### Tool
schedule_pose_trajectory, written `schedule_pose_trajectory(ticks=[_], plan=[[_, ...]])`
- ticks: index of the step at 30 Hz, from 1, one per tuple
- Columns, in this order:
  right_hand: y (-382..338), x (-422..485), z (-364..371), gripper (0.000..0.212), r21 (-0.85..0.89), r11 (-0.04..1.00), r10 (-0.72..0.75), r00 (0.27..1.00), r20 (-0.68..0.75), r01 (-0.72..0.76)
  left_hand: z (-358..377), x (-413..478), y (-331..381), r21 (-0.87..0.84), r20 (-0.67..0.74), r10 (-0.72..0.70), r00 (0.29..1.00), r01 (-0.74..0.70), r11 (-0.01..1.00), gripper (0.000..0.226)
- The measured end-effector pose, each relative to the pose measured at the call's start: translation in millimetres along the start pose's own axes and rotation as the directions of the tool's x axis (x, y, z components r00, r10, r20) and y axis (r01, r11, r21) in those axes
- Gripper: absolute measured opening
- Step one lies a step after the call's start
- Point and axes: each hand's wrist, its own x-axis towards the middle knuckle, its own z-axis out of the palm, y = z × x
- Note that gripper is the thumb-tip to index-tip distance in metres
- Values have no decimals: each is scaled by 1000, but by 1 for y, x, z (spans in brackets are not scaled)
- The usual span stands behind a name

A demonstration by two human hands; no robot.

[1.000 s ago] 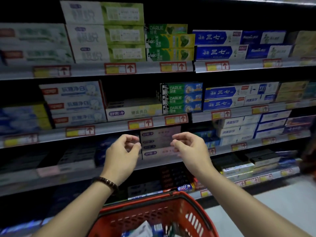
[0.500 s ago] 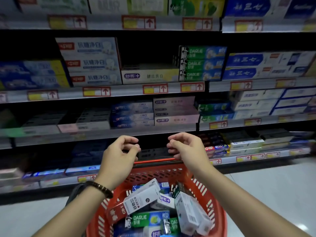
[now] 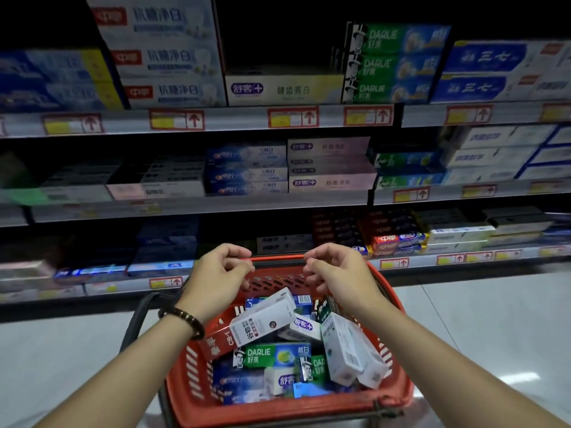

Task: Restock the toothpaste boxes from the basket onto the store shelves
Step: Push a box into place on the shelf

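While left hand (image 3: 217, 274) and right hand (image 3: 338, 273) hover empty, fingers loosely curled, over basket (image 3: 185, 375): tilted white box (image 3: 262, 319) atop heap (loosely stacked) likely slides if neighbour pulled.

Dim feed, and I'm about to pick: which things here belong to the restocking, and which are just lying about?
Job: red basket; loose toothpaste boxes in it, including a green Darlie box; store shelves; left hand and right hand, both empty above the basket.
Lying about: price tags; bead bracelet; floor.
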Motion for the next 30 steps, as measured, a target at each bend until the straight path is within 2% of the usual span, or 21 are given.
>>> schedule_pose_trajectory(ticks=[6,14,22,26,30], plan=[[14,11,10,11,-61,997,47,997,58,-44,8,-4,-13,-18,74,-62,995,63,998,11],[29,18,18,9,-170,981,114,983,140,-90,8,-8,-32,65,162,-106,981,97,993,11],[37,25,14,6,-245,951,224,966,130,-187,8,-4,-36,129,213,-125,969,99,987,9],[46,25,9,10,-405,878,308,949,69,-256,10,-3,-36,140,222,-106,969,76,987,8],[69,18,6,15,-615,728,393,919,13,-302,13,0,-32,134,229,-79,970,49,990,7]])
